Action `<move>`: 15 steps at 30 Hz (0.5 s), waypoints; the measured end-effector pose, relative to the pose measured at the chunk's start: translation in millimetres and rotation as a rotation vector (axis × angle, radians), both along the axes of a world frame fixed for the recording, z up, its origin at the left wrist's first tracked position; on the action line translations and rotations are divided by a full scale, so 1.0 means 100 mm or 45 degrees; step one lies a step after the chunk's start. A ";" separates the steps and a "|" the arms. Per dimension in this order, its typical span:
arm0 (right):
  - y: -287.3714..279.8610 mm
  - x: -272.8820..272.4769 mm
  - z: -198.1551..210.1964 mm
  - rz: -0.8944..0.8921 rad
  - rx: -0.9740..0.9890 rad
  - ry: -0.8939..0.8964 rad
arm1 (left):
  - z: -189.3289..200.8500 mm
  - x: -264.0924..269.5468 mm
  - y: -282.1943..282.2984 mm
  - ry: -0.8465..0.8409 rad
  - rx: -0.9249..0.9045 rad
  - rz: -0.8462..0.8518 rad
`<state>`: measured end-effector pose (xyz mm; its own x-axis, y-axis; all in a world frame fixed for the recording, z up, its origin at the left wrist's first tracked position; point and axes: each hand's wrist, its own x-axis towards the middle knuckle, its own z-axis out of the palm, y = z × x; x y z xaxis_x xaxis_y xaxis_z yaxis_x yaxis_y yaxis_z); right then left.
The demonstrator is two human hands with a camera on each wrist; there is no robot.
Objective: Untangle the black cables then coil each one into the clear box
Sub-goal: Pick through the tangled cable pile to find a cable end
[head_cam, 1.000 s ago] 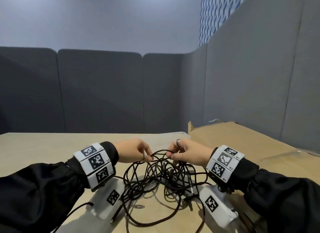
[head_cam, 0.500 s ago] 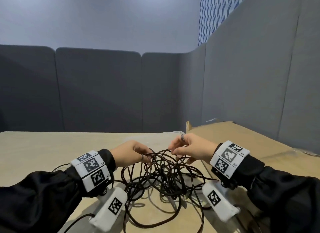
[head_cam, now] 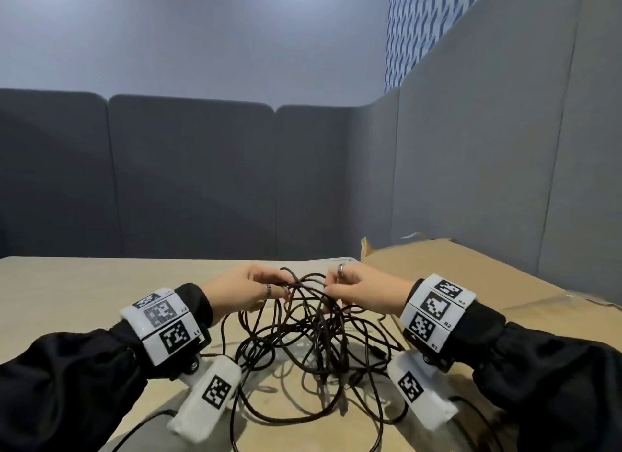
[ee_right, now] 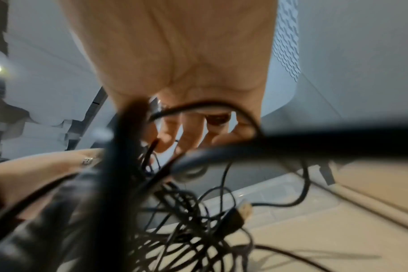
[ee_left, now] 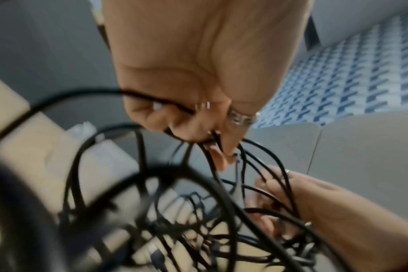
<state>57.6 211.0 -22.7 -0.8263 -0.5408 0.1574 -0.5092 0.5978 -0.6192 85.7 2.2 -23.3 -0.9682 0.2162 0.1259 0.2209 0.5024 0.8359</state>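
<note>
hands: two; my left hand [head_cam: 247,288] and right hand [head_cam: 365,288] pinch cables [head_cam: 313,333]
cables: one tangle, uncountable
change: tangle lifted higher

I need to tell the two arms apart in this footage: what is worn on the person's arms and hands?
Both arms wear black sleeves and white wrist bands with black square markers. A white marked camera housing hangs under each wrist. Each hand wears a silver ring.
</note>
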 end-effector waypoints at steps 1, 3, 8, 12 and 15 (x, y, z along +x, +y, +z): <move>-0.01 0.01 0.00 -0.012 -0.137 -0.037 | 0.03 0.01 -0.03 -0.027 -0.064 -0.014; -0.02 0.02 0.00 -0.042 -0.387 -0.039 | 0.09 0.00 -0.12 -0.062 -0.224 -0.012; -0.06 0.03 0.08 0.001 -0.486 0.034 | 0.19 0.02 -0.15 0.362 -0.204 0.102; -0.19 0.05 0.12 -0.037 -0.350 0.124 | 0.15 0.00 0.09 0.457 -0.333 -0.086; -0.16 0.06 0.21 -0.158 -0.507 0.077 | 0.06 -0.12 0.00 0.379 -0.723 -0.155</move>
<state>63.5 195.2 -2.0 -0.8641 -0.3248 0.3843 -0.4910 0.3771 -0.7853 73.7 2.6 -17.1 -0.8739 0.4339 0.2191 0.4852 0.8049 0.3416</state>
